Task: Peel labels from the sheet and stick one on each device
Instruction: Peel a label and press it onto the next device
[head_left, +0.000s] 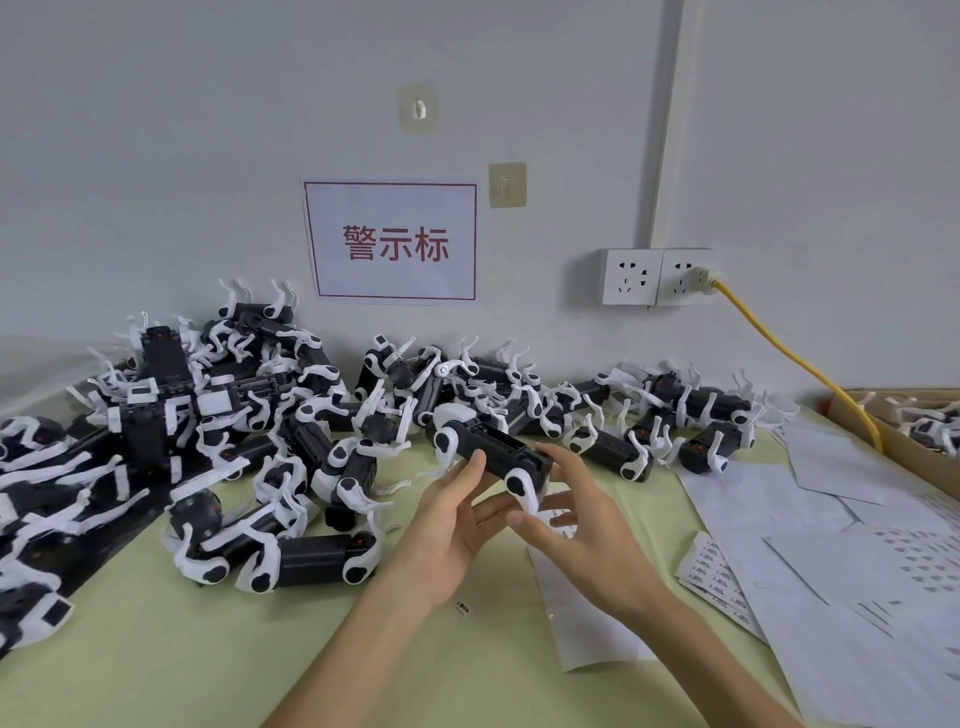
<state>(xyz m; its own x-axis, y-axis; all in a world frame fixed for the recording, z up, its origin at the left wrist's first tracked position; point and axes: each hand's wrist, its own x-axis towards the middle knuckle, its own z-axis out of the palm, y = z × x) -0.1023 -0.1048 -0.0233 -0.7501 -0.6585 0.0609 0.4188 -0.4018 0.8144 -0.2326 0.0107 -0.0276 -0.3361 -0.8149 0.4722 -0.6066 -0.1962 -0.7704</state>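
Nearest me on the desk (182, 649), a single small label (463, 607) lies loose just beside my left wrist, and the sheet (587, 629) sits flat under my right forearm. Just above it I hold one device (498, 457) up off the desk: my left hand (452, 519) grips it, thumb on the near side and fingers underneath, while my right hand (576, 525) rests its nearly straight fingers against the device's right end, clamping nothing. I cannot tell whether a label is on a fingertip. To the right, more sheets (857, 571) overlap in a loose heap, with a box (883, 415) of devices at the far right edge. Beyond my hands a pile (208, 415) of black-and-white devices spreads from far left along the wall. On the wall hang a red-bordered sign (392, 241) and two sockets (654, 275), with a yellow cable (789, 353) plugged into the right one.
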